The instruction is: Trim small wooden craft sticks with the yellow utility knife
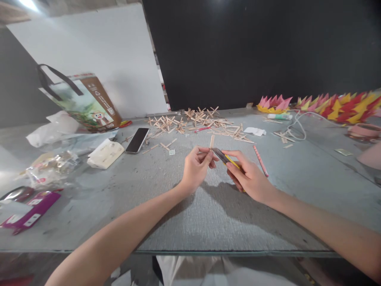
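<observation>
Near the middle of the grey table, my left hand [199, 163] pinches a flat wooden craft stick [212, 141], whose upper part stands up out of the fingers. My right hand [248, 174] is wrapped round a yellow and dark utility knife [223, 156]. The knife's front end meets the stick at the left fingertips; whether the blade cuts into the wood is too small to tell. Beyond both hands lies a pile of wooden sticks [202, 119], many of them joined into crosses. A red patterned pencil [260, 161] rests to the right of my right hand.
A phone [137, 140], a paper packet [105, 154] and a printed bag [86, 103] stand or lie at left, with a purple box [32, 210] nearer. Pink, yellow and red paper shapes [342, 107], a glue stick [279, 116] and a white cable [302, 129] are at right.
</observation>
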{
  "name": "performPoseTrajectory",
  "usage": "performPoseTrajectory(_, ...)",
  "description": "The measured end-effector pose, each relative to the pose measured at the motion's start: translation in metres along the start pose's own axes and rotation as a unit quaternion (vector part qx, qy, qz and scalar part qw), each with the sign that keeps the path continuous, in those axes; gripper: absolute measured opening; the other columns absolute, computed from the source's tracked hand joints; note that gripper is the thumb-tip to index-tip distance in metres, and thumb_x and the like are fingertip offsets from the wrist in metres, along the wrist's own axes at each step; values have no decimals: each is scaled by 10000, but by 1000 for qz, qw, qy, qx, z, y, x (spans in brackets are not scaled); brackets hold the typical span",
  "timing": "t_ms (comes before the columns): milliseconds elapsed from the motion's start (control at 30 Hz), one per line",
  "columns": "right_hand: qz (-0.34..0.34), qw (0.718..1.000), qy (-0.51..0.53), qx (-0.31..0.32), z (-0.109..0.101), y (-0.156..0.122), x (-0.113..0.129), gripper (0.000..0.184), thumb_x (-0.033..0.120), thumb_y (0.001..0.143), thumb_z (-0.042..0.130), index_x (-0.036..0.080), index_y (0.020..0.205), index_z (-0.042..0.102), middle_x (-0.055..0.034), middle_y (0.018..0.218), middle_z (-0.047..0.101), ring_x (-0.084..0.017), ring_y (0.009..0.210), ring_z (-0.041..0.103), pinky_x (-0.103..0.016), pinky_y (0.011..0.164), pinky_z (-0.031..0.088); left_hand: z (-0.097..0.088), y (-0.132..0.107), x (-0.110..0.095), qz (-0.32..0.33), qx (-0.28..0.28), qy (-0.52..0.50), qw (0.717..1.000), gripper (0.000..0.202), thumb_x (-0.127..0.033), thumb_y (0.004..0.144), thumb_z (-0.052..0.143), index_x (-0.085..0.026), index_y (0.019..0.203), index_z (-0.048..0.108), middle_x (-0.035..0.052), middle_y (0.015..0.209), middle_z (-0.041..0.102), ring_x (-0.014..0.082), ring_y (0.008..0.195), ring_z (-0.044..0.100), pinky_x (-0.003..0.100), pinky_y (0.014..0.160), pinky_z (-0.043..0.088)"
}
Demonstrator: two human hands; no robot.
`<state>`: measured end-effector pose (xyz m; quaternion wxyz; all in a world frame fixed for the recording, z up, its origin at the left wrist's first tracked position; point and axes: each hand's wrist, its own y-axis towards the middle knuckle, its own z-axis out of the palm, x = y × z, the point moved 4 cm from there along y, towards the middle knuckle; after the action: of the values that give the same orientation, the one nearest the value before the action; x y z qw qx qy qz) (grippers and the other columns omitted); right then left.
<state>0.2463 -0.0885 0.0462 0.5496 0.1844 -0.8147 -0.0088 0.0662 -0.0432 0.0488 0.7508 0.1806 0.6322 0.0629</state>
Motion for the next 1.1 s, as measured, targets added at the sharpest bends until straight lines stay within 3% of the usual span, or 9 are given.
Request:
performPoseTrajectory(300, 20, 1000, 4, 4, 3, -3, 6, 451, 517, 1108, 434, 336, 1521, 454, 73, 685, 509, -92, 400, 447, -238, 406, 403, -6, -4, 0, 52, -4, 141, 989, 260, -441, 1013, 634, -196, 956, 571, 72, 915, 781, 131, 685, 697, 286, 693, 547)
performPoseTrajectory(500, 29, 995, 89, 21, 9, -4, 1, 459, 544, 1090, 467, 335, 1497, 438, 74, 731, 506, -93, 434, 438, -235, 401, 434, -1, -4, -1, 22, -7, 63, 998, 324, -497, 983, 668, -203, 964, 533, 58, 860, 773, 133, 636, 689, 290, 662, 538)
performPoseTrajectory(1100, 15, 985, 163, 61, 16, -3, -3, 421, 524, 1103, 462, 339, 1470, 370, 69, 804, 478, -90, 528, 426, -232, 484, 451, 5, -2, -8, -8, 26, -28, 999, 386, -535, 946, 714, -204, 964, 515, 6, 733, 694, 125, 597, 627, 290, 633, 501)
